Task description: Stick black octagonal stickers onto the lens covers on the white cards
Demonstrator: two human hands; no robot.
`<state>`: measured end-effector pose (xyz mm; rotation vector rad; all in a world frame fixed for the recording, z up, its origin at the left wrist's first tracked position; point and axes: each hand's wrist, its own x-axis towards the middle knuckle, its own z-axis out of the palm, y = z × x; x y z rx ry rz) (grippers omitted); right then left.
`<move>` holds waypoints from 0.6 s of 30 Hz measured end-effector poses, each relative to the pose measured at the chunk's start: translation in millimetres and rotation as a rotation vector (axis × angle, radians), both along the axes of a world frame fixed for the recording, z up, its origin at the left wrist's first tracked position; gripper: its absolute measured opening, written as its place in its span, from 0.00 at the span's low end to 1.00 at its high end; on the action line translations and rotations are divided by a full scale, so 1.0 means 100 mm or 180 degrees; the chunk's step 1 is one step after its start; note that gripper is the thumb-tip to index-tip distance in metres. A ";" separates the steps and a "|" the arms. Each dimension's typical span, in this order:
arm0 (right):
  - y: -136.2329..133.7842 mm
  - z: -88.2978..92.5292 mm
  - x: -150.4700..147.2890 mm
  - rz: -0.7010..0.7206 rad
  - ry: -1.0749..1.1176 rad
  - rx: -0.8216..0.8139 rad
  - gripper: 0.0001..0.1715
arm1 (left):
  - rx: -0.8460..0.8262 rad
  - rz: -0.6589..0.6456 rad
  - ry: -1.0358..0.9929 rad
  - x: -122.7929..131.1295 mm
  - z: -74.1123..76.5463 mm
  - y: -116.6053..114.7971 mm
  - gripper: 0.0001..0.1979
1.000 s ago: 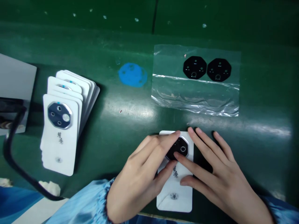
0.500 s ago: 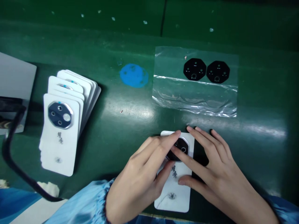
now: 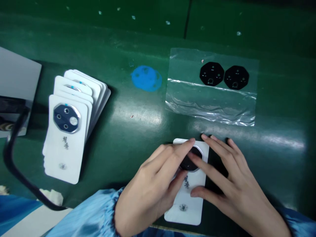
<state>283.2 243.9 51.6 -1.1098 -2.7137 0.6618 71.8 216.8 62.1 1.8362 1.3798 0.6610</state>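
Observation:
A white phone back panel point(image 3: 184, 209) lies flat near the table's front edge, with dark characters and a small round print on it. In the silver-rimmed octagon at its top sits a black octagonal lens cover point(image 3: 189, 164), partly hidden by fingers. My left hand point(image 3: 150, 184) is closed around it, index fingertip at the upper edge and thumb at the lower. With the index fingertip of my right hand point(image 3: 228, 179) resting on the cover, its other fingers are spread at the panel's right side and the thumb lies over the panel.
To the left is a fanned stack of white panels point(image 3: 63, 158) with octagonal camera areas. Two black octagonal covers point(image 3: 211, 80) lie on a clear plastic sheet point(image 3: 209, 105) at the back. A blue patch point(image 3: 146, 78) marks the green table. A black cable point(image 3: 22, 177) curves at far left.
The whole view has shifted slightly. A ring mark on the cover's right part no longer shows, and a small mark shows lower down. Both hands keep nearly the same pose on the panel.

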 end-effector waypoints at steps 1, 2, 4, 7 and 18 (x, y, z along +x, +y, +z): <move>-0.01 -0.01 0.00 -0.0069 0.0031 -0.0029 0.41 | 0.0013 -0.0003 0.0001 0.00 0.00 0.00 0.32; -0.02 -0.01 0.01 -0.0134 0.0057 -0.0043 0.43 | 0.0029 -0.0004 0.0005 0.00 0.00 0.01 0.32; -0.03 -0.02 0.00 -0.0204 0.0062 -0.0060 0.45 | 0.0047 -0.0002 0.0017 0.00 0.00 0.01 0.32; -0.03 0.00 -0.01 -0.0146 0.0008 -0.0051 0.43 | 0.0027 0.0008 0.0023 -0.01 0.01 0.00 0.31; -0.03 0.01 -0.01 -0.0094 -0.0036 -0.0014 0.43 | 0.0010 0.0043 0.0062 0.00 0.02 0.01 0.30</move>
